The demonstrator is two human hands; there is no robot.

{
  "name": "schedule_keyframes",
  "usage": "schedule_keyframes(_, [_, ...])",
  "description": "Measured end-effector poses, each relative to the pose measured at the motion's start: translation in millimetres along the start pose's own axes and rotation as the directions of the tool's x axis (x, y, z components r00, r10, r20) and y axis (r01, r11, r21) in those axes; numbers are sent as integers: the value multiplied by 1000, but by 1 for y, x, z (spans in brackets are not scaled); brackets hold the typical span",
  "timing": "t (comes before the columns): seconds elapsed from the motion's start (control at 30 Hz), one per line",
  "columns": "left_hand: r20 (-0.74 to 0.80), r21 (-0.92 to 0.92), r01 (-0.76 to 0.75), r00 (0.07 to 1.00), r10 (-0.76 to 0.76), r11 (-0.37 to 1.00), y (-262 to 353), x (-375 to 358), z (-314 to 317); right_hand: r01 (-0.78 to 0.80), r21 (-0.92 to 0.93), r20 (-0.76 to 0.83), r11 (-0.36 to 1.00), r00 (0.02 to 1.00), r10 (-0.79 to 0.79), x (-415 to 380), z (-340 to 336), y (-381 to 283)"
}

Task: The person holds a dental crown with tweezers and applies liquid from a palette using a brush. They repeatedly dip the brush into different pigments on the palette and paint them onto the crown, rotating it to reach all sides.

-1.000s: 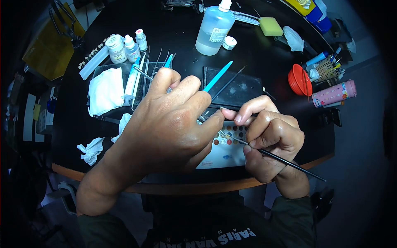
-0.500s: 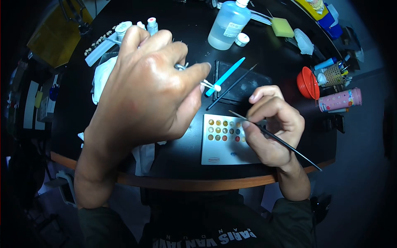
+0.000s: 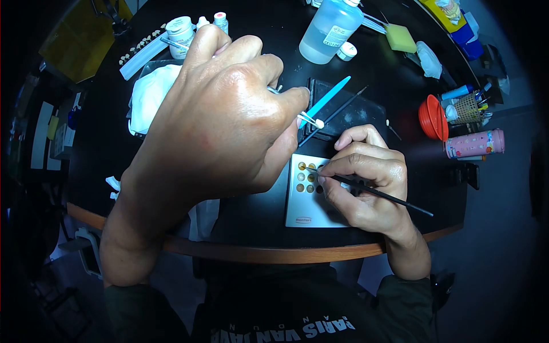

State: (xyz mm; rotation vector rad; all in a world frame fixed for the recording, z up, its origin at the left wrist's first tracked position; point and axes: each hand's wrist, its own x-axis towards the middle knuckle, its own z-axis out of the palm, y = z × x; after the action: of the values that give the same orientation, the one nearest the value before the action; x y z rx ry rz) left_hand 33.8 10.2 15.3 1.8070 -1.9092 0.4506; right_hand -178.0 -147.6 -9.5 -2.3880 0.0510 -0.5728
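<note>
My left hand (image 3: 229, 120) is closed on metal tweezers (image 3: 307, 119), whose tips hold a small white tooth-shaped piece (image 3: 319, 124). The palm and most of the tweezers are hidden behind the fingers. My right hand (image 3: 369, 177) pinches a thin black brush (image 3: 394, 199) over a white palette (image 3: 306, 211) with rows of round wells in amber and other colours. The brush tip is at the upper left wells, and my fingers cover the palette's right part.
Behind the palette lie a turquoise tool (image 3: 331, 96), a second thin brush (image 3: 349, 102) and a dark flat case (image 3: 366, 111). A liquid bottle (image 3: 327, 34), a yellow sponge (image 3: 401, 38), a red bowl (image 3: 433, 118), a pink bottle (image 3: 476, 143) and a white jar (image 3: 180, 35) stand around.
My right hand has moved left across the palette, bringing the brush tip down to the upper left wells. My left hand and the white piece sit slightly further right in view.
</note>
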Motion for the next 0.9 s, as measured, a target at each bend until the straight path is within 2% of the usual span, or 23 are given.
schedule_keyframes(0.9, [22, -11, -13, 1000, 13, 1000, 4, 0, 3, 21, -22, -21, 1000, 1000, -21, 0, 4, -2])
